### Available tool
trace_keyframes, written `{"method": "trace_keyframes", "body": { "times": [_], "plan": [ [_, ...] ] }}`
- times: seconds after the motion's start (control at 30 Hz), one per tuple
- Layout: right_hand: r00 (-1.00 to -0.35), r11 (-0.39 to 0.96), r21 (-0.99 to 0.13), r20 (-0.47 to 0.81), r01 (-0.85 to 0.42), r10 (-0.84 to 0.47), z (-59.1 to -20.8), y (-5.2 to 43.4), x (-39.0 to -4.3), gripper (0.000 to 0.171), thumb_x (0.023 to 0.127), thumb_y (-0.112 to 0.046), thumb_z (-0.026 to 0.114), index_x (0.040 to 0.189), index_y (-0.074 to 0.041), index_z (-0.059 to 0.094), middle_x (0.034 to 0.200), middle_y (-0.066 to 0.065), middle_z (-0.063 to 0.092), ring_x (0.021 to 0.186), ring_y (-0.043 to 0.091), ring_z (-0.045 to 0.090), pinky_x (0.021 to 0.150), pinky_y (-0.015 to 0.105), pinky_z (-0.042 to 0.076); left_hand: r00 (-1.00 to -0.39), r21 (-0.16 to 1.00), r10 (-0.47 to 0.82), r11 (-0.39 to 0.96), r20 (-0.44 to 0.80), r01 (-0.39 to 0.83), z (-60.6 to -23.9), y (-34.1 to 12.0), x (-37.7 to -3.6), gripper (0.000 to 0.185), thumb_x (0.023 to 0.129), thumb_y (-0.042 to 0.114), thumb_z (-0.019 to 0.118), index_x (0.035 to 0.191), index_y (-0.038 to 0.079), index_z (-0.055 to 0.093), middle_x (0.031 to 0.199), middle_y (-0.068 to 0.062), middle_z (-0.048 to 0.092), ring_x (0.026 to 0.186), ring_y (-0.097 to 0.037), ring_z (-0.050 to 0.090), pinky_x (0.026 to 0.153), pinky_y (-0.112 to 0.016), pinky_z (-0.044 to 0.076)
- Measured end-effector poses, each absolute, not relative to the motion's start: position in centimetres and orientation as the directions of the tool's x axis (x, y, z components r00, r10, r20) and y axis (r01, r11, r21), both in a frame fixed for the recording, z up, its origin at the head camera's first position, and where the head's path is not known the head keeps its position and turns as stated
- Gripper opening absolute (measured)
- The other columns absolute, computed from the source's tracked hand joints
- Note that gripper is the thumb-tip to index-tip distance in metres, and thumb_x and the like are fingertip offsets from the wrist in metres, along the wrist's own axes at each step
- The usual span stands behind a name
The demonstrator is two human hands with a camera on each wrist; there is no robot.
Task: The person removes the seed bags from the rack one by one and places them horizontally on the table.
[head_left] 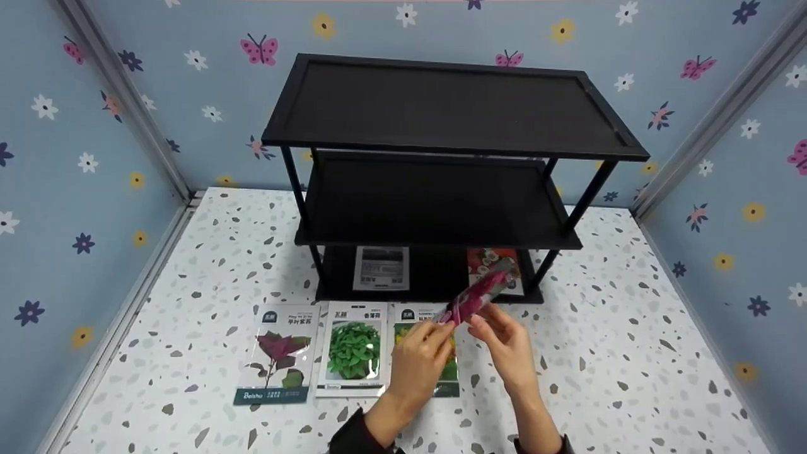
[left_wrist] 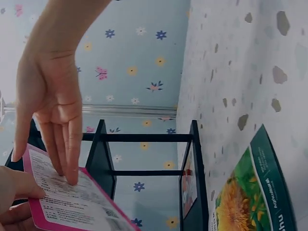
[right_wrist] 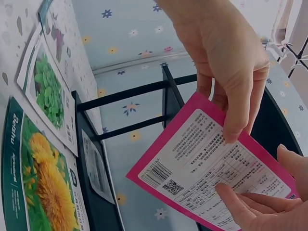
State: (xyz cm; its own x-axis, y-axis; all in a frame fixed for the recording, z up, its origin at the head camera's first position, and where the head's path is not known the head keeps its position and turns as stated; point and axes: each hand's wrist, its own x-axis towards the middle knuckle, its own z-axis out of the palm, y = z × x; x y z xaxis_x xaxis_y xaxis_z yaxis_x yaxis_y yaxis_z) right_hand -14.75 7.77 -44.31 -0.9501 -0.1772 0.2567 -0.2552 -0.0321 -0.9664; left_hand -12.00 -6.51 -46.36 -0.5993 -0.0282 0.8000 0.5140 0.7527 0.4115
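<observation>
Holding the pink seed packet (head_left: 477, 294) in both hands (head_left: 421, 350) (head_left: 504, 340) — it looks thin, light, bendy — you pinch its edges gently.

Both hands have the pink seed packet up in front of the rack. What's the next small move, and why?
Probably ease the pink packet forward and down toward the rack's bottom shelf. Both the left hand and right hand pinch it just in front of that shelf, where two packets already lie with a gap between them, while three packets lie on the table.
</observation>
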Motion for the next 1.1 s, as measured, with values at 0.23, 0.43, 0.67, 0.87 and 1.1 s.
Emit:
{"method": "trace_keyframes", "body": {
  "times": [0.23, 0.43, 0.67, 0.87, 1.1],
  "plan": [
    [-0.935, -0.217, -0.934, 0.319, -0.283, -0.154, -54.1, 10.3, -18.8, 0.026, 0.089, -0.008, 0.053, 0.108, 0.009, 0.054, 0.097, 0.025, 0.059, 0.088, 0.033, 0.060, 0.075, 0.038, 0.050, -0.488, 0.151, 0.125, 0.860, 0.864, 0.488, -47.3, -6.0, -12.1, 0.018, 0.074, 0.005, 0.061, 0.089, 0.006, 0.070, 0.074, -0.001, 0.053, 0.064, -0.011, 0.051, 0.051, -0.020, 0.045],
    [-0.974, -0.255, -0.944, 0.225, -0.209, -0.034, -60.1, 11.6, -21.2, 0.027, 0.087, -0.013, 0.057, 0.100, 0.011, 0.055, 0.090, 0.030, 0.058, 0.084, 0.042, 0.058, 0.074, 0.044, 0.049, -0.442, 0.013, 0.209, 0.894, 0.873, 0.448, -47.8, -5.7, -12.3, 0.021, 0.080, 0.008, 0.051, 0.090, 0.006, 0.069, 0.077, -0.005, 0.055, 0.066, -0.014, 0.052, 0.051, -0.020, 0.044],
    [-0.982, -0.298, -0.938, 0.188, -0.177, -0.009, -59.8, 11.6, -20.8, 0.033, 0.089, -0.018, 0.054, 0.106, 0.010, 0.054, 0.099, 0.029, 0.057, 0.088, 0.041, 0.057, 0.073, 0.043, 0.050, -0.452, -0.005, 0.229, 0.896, 0.862, 0.443, -48.1, -5.5, -12.3, 0.022, 0.079, 0.008, 0.051, 0.091, 0.007, 0.070, 0.087, -0.008, 0.061, 0.073, -0.016, 0.056, 0.057, -0.021, 0.048],
    [-0.990, -0.311, -0.940, 0.142, -0.141, 0.019, -59.6, 11.7, -20.8, 0.035, 0.088, -0.021, 0.056, 0.097, 0.013, 0.053, 0.096, 0.030, 0.057, 0.088, 0.041, 0.058, 0.071, 0.043, 0.050, -0.525, 0.030, 0.241, 0.890, 0.816, 0.455, -47.7, -5.3, -11.8, 0.023, 0.073, 0.020, 0.065, 0.092, 0.007, 0.068, 0.091, -0.007, 0.061, 0.080, -0.017, 0.057, 0.066, -0.023, 0.049],
    [-0.995, -0.351, -0.931, 0.103, -0.096, -0.001, -59.6, 12.1, -20.9, 0.035, 0.086, -0.019, 0.058, 0.089, 0.015, 0.049, 0.093, 0.033, 0.056, 0.087, 0.040, 0.058, 0.069, 0.044, 0.051, -0.663, 0.303, 0.145, 0.804, 0.735, 0.511, -46.0, -6.2, -12.2, 0.035, 0.075, 0.033, 0.068, 0.096, 0.005, 0.066, 0.093, -0.006, 0.061, 0.086, -0.017, 0.057, 0.074, -0.025, 0.049]
  ]
}}
